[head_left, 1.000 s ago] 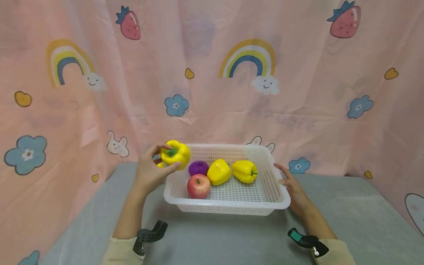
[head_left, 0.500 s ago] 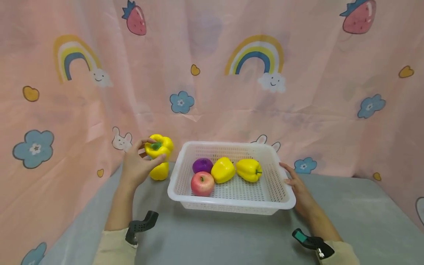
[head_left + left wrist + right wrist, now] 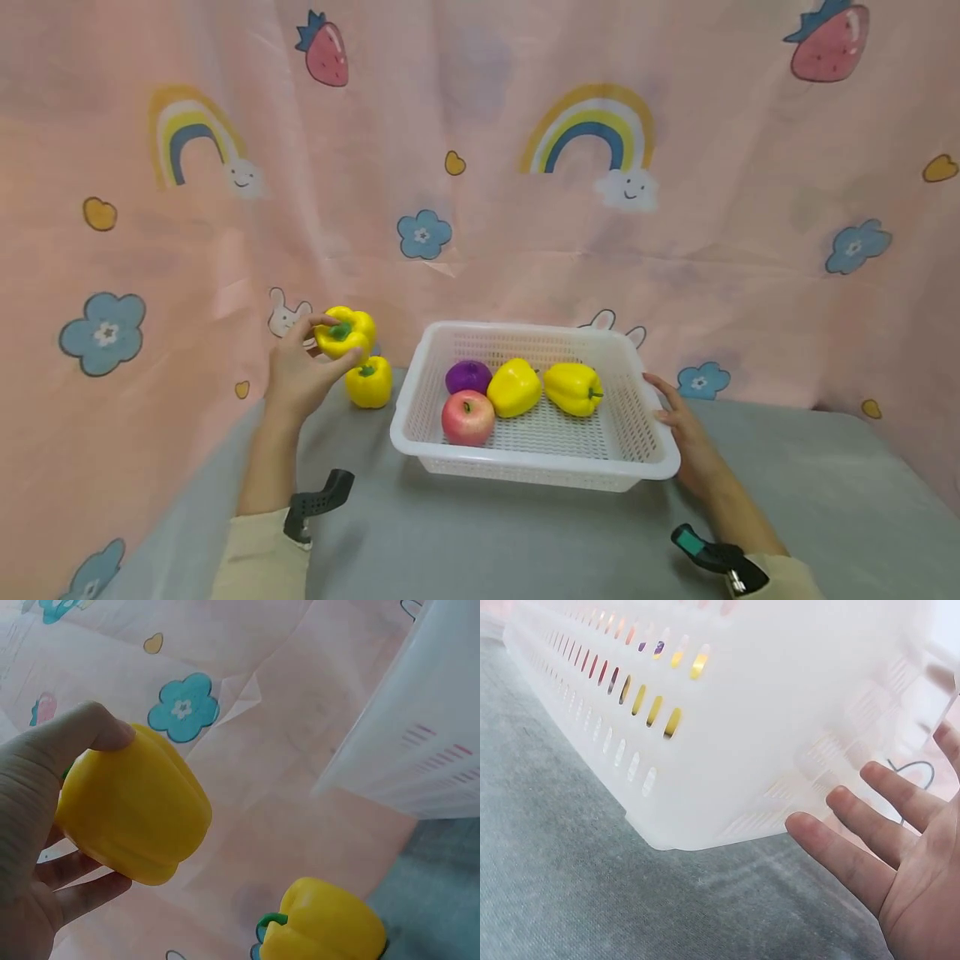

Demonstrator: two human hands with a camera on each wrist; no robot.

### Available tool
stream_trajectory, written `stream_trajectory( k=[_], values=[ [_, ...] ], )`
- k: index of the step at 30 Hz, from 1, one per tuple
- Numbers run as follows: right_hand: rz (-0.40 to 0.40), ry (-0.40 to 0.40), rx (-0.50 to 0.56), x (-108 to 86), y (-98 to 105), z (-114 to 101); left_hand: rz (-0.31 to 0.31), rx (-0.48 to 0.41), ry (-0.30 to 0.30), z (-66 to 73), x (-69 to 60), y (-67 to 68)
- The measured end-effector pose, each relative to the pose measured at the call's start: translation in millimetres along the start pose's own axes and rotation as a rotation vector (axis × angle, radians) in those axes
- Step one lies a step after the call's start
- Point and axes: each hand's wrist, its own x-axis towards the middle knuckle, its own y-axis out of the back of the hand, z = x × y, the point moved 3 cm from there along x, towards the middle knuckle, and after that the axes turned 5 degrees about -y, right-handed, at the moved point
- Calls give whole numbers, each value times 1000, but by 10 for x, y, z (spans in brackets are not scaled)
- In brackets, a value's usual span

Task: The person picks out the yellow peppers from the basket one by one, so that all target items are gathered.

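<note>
My left hand (image 3: 297, 367) pinches a yellow bell pepper (image 3: 347, 332) between thumb and fingers, above the table and left of the basket. Below it a second yellow bell pepper (image 3: 369, 383) stands on the table; in the left wrist view, this lower pepper (image 3: 324, 922) is apart from the held one. The white perforated basket (image 3: 525, 467) contains a purple onion-like item (image 3: 468, 377), a red apple (image 3: 468, 418) and two yellow bell peppers (image 3: 514, 388). At the basket's right end rests my right hand (image 3: 693, 442), its fingers (image 3: 847, 847) fairly straight against the side.
The grey-covered table (image 3: 465, 542) stretches under the basket to both sides. Behind it hangs a pink patterned curtain (image 3: 495, 275). Black wrist mounts (image 3: 318, 504) sit on both forearms.
My left hand has carried the bell pepper leftward, away from over the basket's left edge. The pepper on the table has come into fuller view. The right hand stays at the basket.
</note>
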Motion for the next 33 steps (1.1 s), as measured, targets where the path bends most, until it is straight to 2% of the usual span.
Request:
stream_trajectory(
  k=[3,8,18,27,33],
  values=[
    [-3,28,-14,45,-22,4,12,13,2,-61,28,82],
    [-9,26,-25,13,8,17,43,55,23,-174,20,64],
    [-5,40,-11,9,9,6,42,69,67,-368,0,8],
    [31,5,-28,17,1,0,84,95,158,-539,-25,11],
    [51,-3,-40,-1,-6,0,110,95,182,-667,-60,-10]
  ],
)
